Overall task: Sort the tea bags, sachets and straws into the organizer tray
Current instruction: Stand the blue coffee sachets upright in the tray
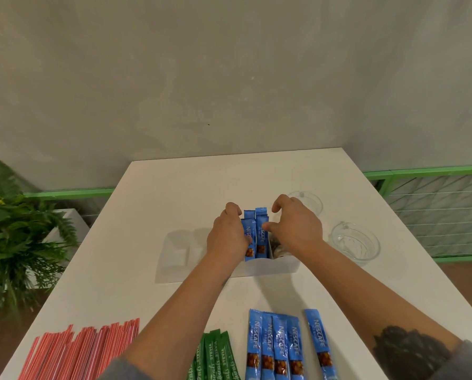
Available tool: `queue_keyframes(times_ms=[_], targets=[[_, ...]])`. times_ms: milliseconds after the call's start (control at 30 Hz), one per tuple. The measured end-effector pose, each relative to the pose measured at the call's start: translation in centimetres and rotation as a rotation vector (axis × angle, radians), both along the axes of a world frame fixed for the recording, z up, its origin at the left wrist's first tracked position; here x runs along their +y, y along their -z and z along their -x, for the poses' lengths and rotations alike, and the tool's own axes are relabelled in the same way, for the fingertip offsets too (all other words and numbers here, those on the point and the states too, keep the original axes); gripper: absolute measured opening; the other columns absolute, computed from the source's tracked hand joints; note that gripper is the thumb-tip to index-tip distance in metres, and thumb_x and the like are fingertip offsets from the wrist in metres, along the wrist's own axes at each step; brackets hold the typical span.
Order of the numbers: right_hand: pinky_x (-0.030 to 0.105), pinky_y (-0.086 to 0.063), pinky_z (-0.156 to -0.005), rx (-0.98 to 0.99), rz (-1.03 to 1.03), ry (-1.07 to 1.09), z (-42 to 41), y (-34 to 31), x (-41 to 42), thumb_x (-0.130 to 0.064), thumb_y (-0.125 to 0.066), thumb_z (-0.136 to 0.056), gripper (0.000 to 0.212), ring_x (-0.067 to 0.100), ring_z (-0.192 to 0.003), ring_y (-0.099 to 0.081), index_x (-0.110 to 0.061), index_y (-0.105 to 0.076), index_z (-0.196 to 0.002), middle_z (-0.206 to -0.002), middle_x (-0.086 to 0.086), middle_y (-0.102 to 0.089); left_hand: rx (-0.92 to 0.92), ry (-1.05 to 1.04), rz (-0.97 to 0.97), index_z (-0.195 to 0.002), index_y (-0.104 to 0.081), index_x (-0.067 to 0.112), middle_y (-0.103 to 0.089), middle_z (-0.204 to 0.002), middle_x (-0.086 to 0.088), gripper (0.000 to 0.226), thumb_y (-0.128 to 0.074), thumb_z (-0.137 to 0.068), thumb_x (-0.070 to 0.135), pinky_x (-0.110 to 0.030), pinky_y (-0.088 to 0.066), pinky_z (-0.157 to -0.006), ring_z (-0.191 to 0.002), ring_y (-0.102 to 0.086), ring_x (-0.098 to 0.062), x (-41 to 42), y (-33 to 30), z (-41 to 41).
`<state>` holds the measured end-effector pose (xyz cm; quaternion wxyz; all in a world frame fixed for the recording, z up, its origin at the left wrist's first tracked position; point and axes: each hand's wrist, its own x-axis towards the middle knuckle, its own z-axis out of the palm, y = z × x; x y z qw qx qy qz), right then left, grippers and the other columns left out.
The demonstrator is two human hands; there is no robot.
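- My left hand (228, 237) grips the left side of the standing blue coffee sachets (254, 237), fingers curled round them, thumb at their front.
- My right hand (295, 229) sits at their right side, fingers curved; thumb seems to touch the sachets, but I can't tell if it really holds them.
- The sachets stand upright in the middle compartment of the white organizer tray (267, 268), mid-desk; I count about four in there, long axis vertical, tops poking above the tray wall.
- Right compartment holds something dark, likely tea bags, mostly hidden by my hand. Left compartment contents unclear.
- Key relation: the loose blue sachets (280, 349) lie at the near desk edge, behind both hands, long axis running towards the tray. Five counted, four packed together and one apart on the right. My right arm is nearer to them.
- Green stevia sachets (215, 355) at the near edge just left of the blue ones, about three visible, partly cut off by the frame.
- Red straws (81, 352) fanned at the near-left corner, too many to count.
- Two glass cups (355, 241) near the right desk edge, not part of the sort.
- Judgement: next is releasing and reaching back for more blue ones.
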<state>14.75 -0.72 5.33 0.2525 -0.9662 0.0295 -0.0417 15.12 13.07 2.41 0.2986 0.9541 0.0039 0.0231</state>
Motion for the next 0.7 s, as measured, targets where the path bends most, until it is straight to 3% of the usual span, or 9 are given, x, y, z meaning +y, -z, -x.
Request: queue_keyframes(times_ms=[233,533,700], targets=[[0.029,-0.039,-0.065,-0.001,-0.032,0.023,0.8,-0.4,-0.7,-0.039,-0.066,-0.082,0.035,0.017,-0.078,-0.054,-0.019,-0.051,-0.107,-0.109,-0.001,-0.056,-0.003,-0.017,0.081,-0.121,-0.035,0.014,-0.052,-0.112,-0.006,0.064,-0.077,-0.073,0.011,-0.034,-0.045,-0.075,-0.097,-0.053,-0.022,-0.2,-0.3,0.4],[0.029,-0.038,-0.065,-0.038,-0.041,0.022,2.4,-0.7,-1.8,-0.037,-0.062,-0.085,0.031,0.016,-0.075,-0.051,-0.020,-0.052,-0.108,-0.111,-0.002,-0.056,-0.093,-0.073,0.102,-0.123,-0.034,0.014,-0.048,-0.114,-0.005,0.060,-0.073,-0.078,0.020,-0.030,-0.039,-0.071,-0.093,-0.050,-0.020,-0.5,-1.1,2.0],[0.028,-0.036,-0.060,-0.053,-0.065,0.021,4.0,-0.4,-2.6,-0.037,-0.061,-0.085,0.028,0.016,-0.074,-0.052,-0.021,-0.051,-0.106,-0.088,-0.005,-0.053,-0.097,-0.074,0.125,-0.118,-0.036,0.013,-0.048,-0.108,-0.003,0.054,-0.072,-0.080,0.025,-0.030,-0.039,-0.069,-0.084,-0.048,-0.019,-1.0,-1.1,4.3]])
